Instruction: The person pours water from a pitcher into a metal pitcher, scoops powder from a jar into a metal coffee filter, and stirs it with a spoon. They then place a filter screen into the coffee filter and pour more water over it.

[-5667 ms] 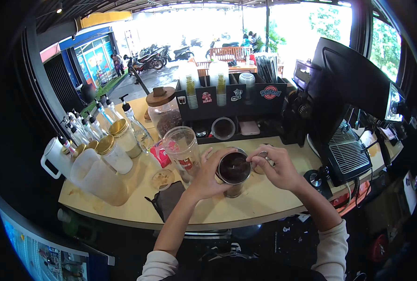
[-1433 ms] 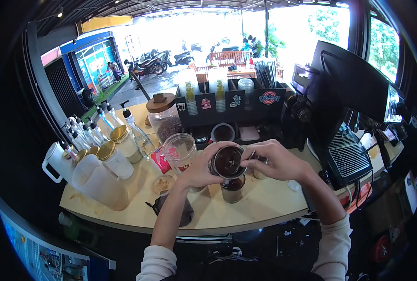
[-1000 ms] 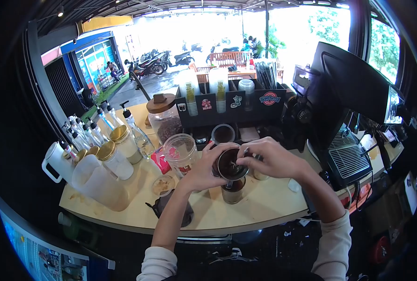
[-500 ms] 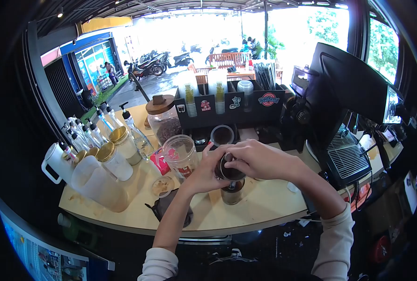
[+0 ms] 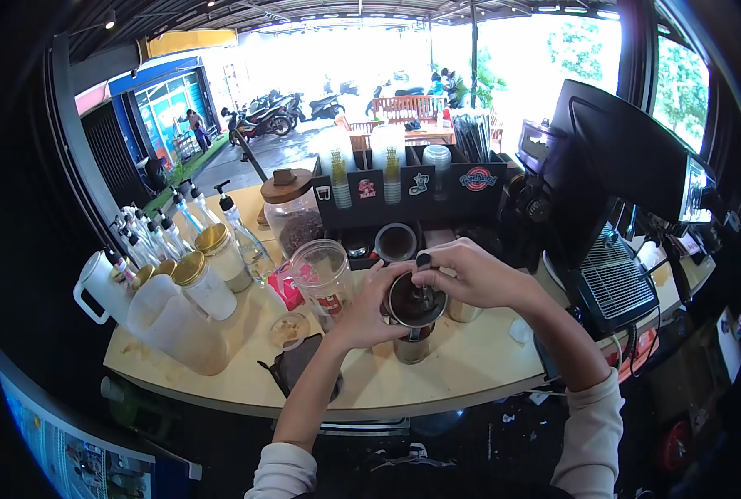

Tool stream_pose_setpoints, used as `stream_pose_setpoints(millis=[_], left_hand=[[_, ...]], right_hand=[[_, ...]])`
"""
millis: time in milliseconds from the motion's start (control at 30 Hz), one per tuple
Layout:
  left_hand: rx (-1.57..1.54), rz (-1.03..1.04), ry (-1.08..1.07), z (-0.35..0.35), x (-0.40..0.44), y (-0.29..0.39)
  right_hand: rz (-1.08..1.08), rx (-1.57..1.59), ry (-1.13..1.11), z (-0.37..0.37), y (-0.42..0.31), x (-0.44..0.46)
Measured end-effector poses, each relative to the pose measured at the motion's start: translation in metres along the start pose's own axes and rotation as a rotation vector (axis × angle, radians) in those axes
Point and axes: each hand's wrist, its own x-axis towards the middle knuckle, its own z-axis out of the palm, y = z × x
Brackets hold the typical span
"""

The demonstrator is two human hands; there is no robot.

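My left hand (image 5: 369, 311) wraps round the near-left side of a round metal vessel (image 5: 403, 312), dark inside and open at the top. The vessel sits over a clear glass container (image 5: 413, 349) with something brown in it. Above the rim, my right hand (image 5: 474, 273) is closed, its fingers pinching a small black knob (image 5: 423, 261). Below the knob, a shiny metal part shows inside the vessel; whether the two are joined I cannot tell. To the left of my left hand stands a large clear plastic jar (image 5: 320, 270) with a red print.
Several gold-lidded jars (image 5: 189, 270), pump bottles (image 5: 233, 218) and a translucent pitcher (image 5: 171, 328) crowd the left. A black cup holder (image 5: 354, 208) stands behind the vessel. A monitor (image 5: 628, 141) and a metal drip grate (image 5: 616, 283) are at right.
My right hand has lifted slightly and drawn back from the vessel's mouth, so its inside and the black knob now show. My left hand has kept its hold.
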Motion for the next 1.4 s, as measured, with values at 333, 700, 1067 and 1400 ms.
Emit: stream_pose_setpoints(millis=[333,700,1067,1400], left_hand=[[-0.081,0.009,0.032,0.002,0.000,0.001],[-0.136,-0.019,0.014,0.006,-0.003,-0.002],[-0.274,0.026,0.178,0.019,-0.009,-0.005],[-0.150,-0.011,0.391,0.036,-0.008,0.007]], right_hand=[[0.061,0.035,0.067,-0.007,0.003,-0.010],[-0.007,0.103,0.062,-0.002,0.003,-0.013],[0.108,0.233,0.190,0.022,-0.001,-0.029],[0.213,0.280,0.424,0.046,-0.001,-0.039]])
